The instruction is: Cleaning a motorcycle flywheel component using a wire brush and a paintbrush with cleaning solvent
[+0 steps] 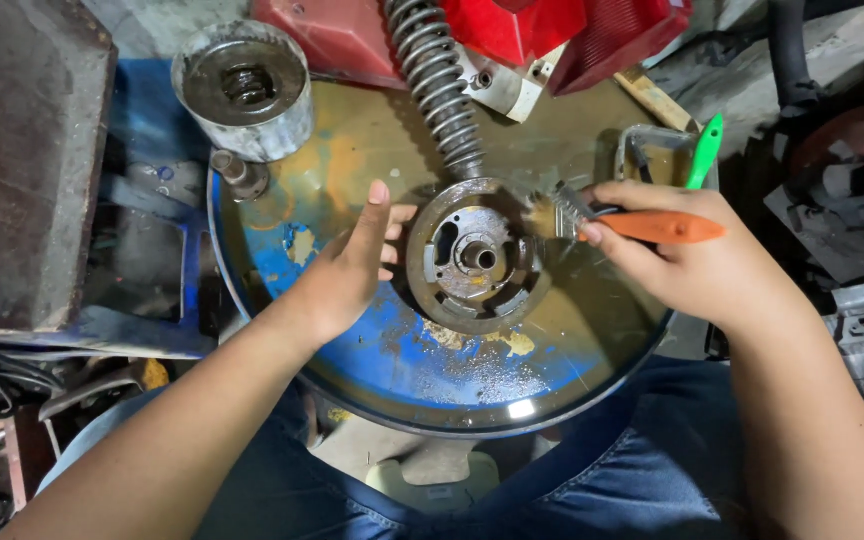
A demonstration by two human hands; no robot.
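My left hand (347, 265) rests against the rusty round metal rotor (479, 257), at its nine o'clock edge, fingers stretched out flat and loose, gripping nothing, only touching the rim. The rotor lies flat near the middle of the blue drum lid (432, 370) (paint worn to yellow-brown over most of it), with its hub and cut-out windows facing up.

My right hand (682, 255) is clenched around the orange handle of a paintbrush (642, 225), and the bristles meet the rotor's rim at about two o'clock. The bristle tip looks blurred, so I cannot tell how firmly it presses.

At twelve o'clock from the rotor a coiled shock spring (437, 85) slants up toward the red plastic body panels (512, 30) at the lid's far edge. At ten o'clock stands a grey cylindrical metal housing (244, 90), well apart from my left hand, with a small dull fitting (237, 172) just beside it. At two o'clock, beyond my right hand, a green-handled tool (704, 150) leans at a small clear container (652, 150).
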